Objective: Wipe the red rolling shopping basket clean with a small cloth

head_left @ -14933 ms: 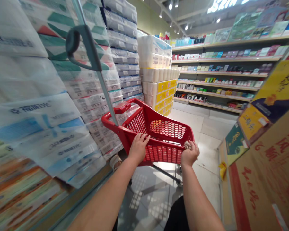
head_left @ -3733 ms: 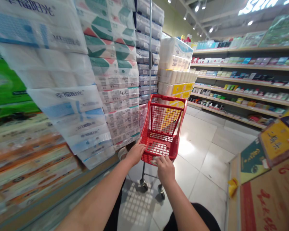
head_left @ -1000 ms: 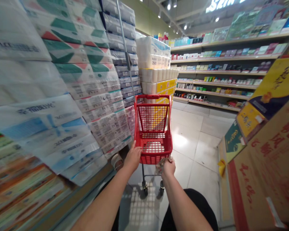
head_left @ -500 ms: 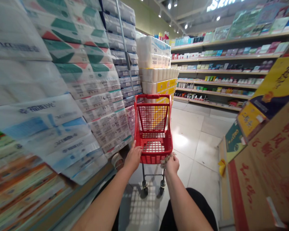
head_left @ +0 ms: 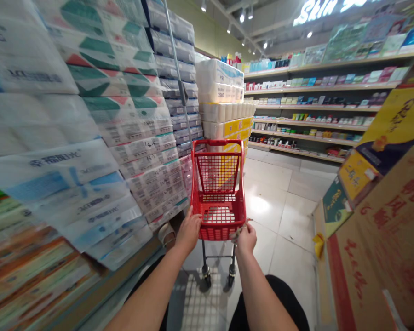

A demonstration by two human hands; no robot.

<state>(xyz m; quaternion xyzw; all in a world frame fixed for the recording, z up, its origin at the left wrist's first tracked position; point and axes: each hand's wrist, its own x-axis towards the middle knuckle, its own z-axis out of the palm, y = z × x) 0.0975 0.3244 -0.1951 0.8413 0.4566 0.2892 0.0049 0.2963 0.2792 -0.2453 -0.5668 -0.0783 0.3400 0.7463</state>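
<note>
A small red mesh trolley basket (head_left: 218, 184) stands upright on wheels (head_left: 206, 271) in a shop aisle, with nothing inside it. Its long grey handle pole (head_left: 175, 55) rises up to the left. My left hand (head_left: 188, 230) is closed over the basket's near left corner. My right hand (head_left: 245, 239) is closed at the near right corner, pinching a small pale crumpled wad (head_left: 237, 230) against the rim. I cannot make out what the wad is. Both forearms reach forward from the bottom of the view.
Wrapped packs of tissue rolls (head_left: 124, 119) are stacked high close on the left, with another stack (head_left: 224, 105) just beyond the trolley. Cardboard boxes (head_left: 382, 220) crowd the right side. Shelves of small goods (head_left: 313, 110) line the far wall. Tiled floor (head_left: 279, 202) runs ahead.
The trolley, tipped sideways early on, now stands upright and straight ahead. In the last second my right hand slid from under the near wall to the right corner.
</note>
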